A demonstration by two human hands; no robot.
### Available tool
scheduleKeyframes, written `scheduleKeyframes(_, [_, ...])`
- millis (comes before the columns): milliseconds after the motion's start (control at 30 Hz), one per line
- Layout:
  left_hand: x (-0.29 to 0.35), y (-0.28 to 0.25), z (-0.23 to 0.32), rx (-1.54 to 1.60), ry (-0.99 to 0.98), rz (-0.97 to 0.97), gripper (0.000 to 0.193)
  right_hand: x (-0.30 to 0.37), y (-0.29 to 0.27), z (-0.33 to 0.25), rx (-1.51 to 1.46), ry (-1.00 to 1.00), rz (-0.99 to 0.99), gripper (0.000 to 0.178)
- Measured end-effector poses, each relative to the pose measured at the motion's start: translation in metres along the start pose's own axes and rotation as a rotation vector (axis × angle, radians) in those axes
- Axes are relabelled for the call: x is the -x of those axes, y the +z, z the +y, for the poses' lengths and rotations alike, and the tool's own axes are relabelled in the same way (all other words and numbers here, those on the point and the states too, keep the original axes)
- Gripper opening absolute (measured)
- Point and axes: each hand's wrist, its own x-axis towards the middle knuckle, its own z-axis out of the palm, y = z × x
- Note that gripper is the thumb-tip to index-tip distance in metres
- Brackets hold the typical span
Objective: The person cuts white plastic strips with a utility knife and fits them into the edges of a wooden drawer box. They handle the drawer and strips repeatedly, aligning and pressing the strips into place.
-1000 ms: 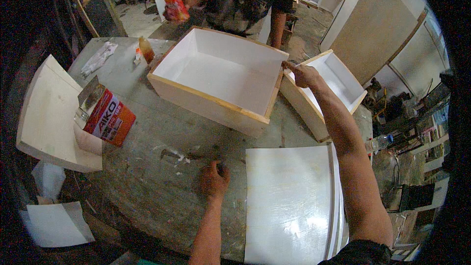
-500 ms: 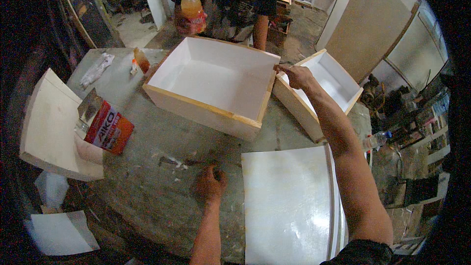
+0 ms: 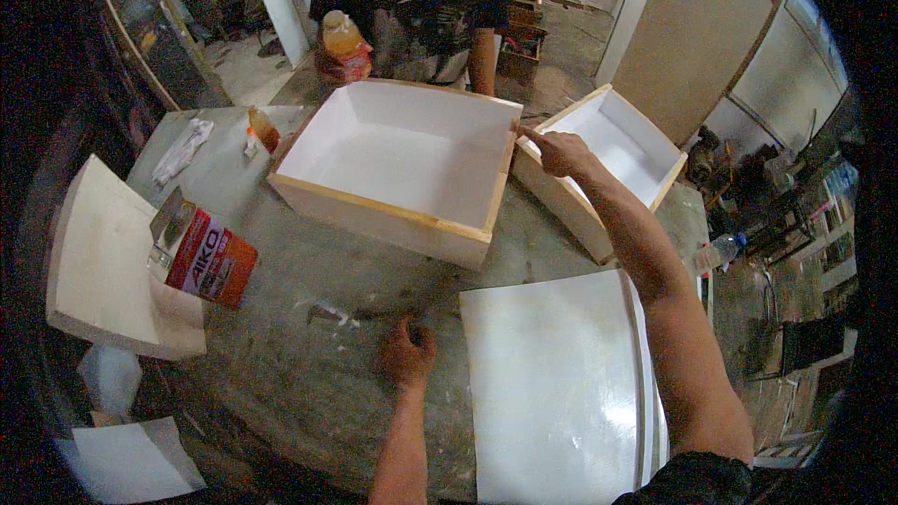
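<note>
My right hand [image 3: 564, 153] reaches forward over the small white-lined wooden box. Its index finger points out and rests at the right rim of a larger open wooden box [image 3: 388, 154], near the far corner; the other fingers are curled. The smaller wooden box [image 3: 645, 154] lies under my right wrist. Low over the grey table, my left hand [image 3: 409, 353] is curled, and whatever it may hold is hidden. Close to its left, a small dark tool [image 3: 325, 315] lies among white scraps. Glossy white sheets [image 3: 561, 383] lie between my forearms.
A red and orange tin [image 3: 213, 257] stands before a pale wooden box [image 3: 108, 271] at the left. An amber bottle [image 3: 263, 131] and a crumpled white cloth [image 3: 183, 151] lie farther back. Across the table a person [image 3: 407, 14] holds an orange bottle [image 3: 344, 44]. A clear bottle [image 3: 718, 253] is at the right.
The view has shifted slightly, so the boxes and the person sit a little farther left. My right finger stays at the large box's rim, and my left hand keeps its curled shape.
</note>
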Motion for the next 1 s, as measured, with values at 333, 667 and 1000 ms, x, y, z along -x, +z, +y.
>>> scheduleKeyframes(333, [-0.011, 0.009, -0.013, 0.161, 0.087, 0.064, 0.046, 0.08, 0.043, -0.036, -0.72, -0.109, 0.186, 0.07])
scheduleKeyframes(667, [-0.004, -0.004, 0.001, 0.062, 0.039, 0.004, 0.039, 0.126, -0.002, -0.074, -0.076, -0.337, -0.095, 0.082])
scheduleKeyframes(1000, [-0.006, 0.001, -0.003, 0.073, 0.038, 0.006, 0.041, 0.136, 0.027, -0.085, -0.643, -0.448, -0.346, 0.088])
